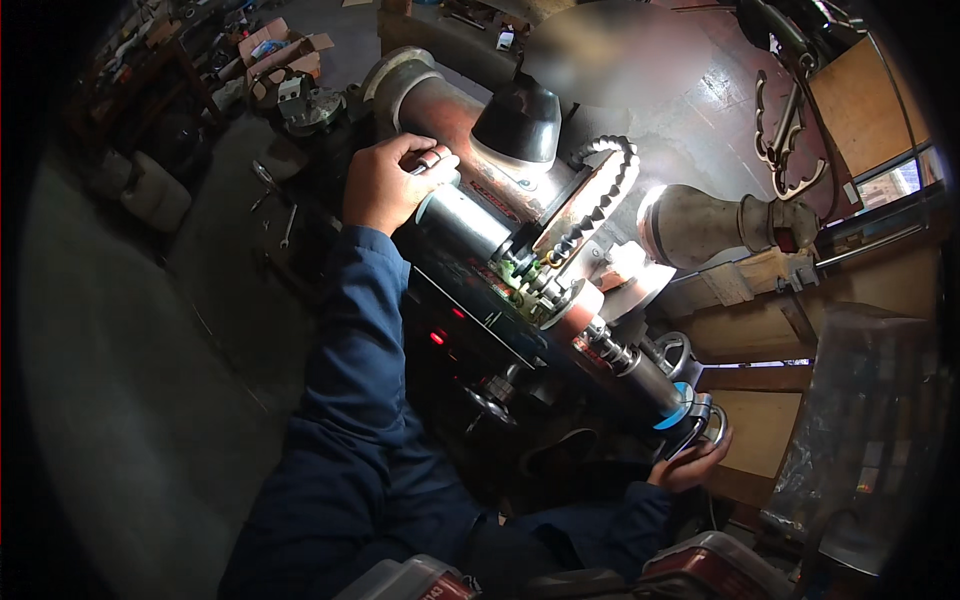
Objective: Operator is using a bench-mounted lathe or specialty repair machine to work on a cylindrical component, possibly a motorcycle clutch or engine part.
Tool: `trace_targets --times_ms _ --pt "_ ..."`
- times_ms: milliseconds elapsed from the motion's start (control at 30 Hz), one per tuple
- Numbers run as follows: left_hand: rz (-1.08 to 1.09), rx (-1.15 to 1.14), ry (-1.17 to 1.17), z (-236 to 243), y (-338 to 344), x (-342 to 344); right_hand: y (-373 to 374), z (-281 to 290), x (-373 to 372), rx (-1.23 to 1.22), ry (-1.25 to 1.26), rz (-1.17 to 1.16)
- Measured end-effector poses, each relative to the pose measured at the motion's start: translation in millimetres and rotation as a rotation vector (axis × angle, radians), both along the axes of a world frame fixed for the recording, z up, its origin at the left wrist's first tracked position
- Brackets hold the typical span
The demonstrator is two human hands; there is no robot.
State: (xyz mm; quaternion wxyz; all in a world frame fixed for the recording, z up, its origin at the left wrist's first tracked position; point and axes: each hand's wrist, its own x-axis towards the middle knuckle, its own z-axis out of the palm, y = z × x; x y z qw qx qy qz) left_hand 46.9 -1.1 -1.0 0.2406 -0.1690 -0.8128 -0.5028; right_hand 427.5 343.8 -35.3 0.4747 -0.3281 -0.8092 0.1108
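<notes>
A bench grinding machine with a red-and-grey body point(450, 125) stands before me, lit by a lamp. My left hand point(385, 183) closes its fingers and thumb on a small red-and-metal knob point(430, 158) at the upper-left end of a smooth grey cylinder point(462, 225). Near the machine's lower-right end, beside a blue ring point(683, 408), my right hand point(692, 466) curls round a curved metal handle point(720, 428); its fingers are partly hidden. Between my hands lie a spindle and a reddish collar point(575, 308). A black segmented hose point(600, 205) arches above them.
A black lamp shade point(518, 120) hangs over the machine, and a grey bell-shaped housing point(695, 225) juts out at right. A small handwheel point(490, 400) sticks out below. Wrenches point(289, 226) lie at left; an open cardboard box point(285, 55) sits farther back.
</notes>
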Motion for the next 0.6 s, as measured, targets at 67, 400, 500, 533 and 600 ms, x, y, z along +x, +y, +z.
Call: trace_targets --times_ms 67,400,500,533,600 --pt "0.002 -0.006 -0.009 0 1 0 8 15 -3 -0.139 0.033 0.099" --pt "-0.06 0.057 -0.143 5 6 7 27 56 -9 -0.162 -0.312 0.087" --pt "-0.011 -0.048 -0.078 6 9 9 34 64 -12 -0.228 -0.377 0.102" --pt "0.015 -0.096 -0.039 5 10 9 37 67 -13 -0.269 -0.397 0.114" --pt "0.032 -0.087 -0.077 3 11 6 43 70 -16 -0.273 -0.431 0.129"
